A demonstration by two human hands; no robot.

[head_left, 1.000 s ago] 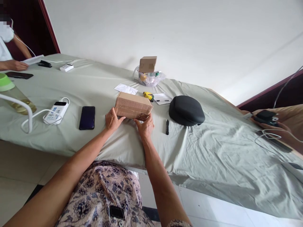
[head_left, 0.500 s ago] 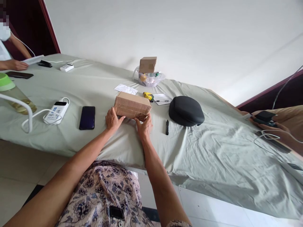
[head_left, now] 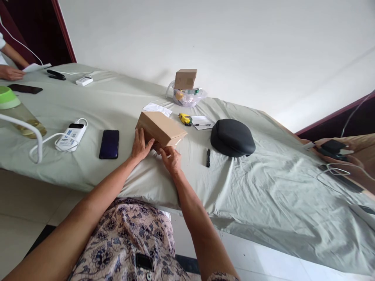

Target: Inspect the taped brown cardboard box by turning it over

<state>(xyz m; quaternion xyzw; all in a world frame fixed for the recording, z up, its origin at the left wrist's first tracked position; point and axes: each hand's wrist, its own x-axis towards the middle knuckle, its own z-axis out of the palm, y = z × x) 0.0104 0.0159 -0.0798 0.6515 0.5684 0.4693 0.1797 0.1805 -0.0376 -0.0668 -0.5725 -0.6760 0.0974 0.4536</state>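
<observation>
A brown cardboard box (head_left: pixel 160 127) rests on the pale green cloth of the table (head_left: pixel 117 101), turned at an angle. My left hand (head_left: pixel 140 145) presses against its near left side, fingers curled on the box. My right hand (head_left: pixel 170 158) sits at its near right corner with the fingers bent under the edge. A black pen (head_left: pixel 208 157) lies just right of my right hand. A dark phone (head_left: pixel 109 144) lies left of my left hand.
A black oval case (head_left: pixel 232 137), a yellow tape measure (head_left: pixel 184 118), a paper with a pen (head_left: pixel 201 122), a clear bowl (head_left: pixel 187 96) topped by a small box (head_left: pixel 185 79), a white power bank (head_left: pixel 71 135) and a green-lidded bottle (head_left: pixel 14 113). Other people's hands at far left (head_left: pixel 10 72) and far right (head_left: pixel 345 154).
The box has been turned and tipped so its top faces me more. My right hand slid down from the box's right side to its near corner.
</observation>
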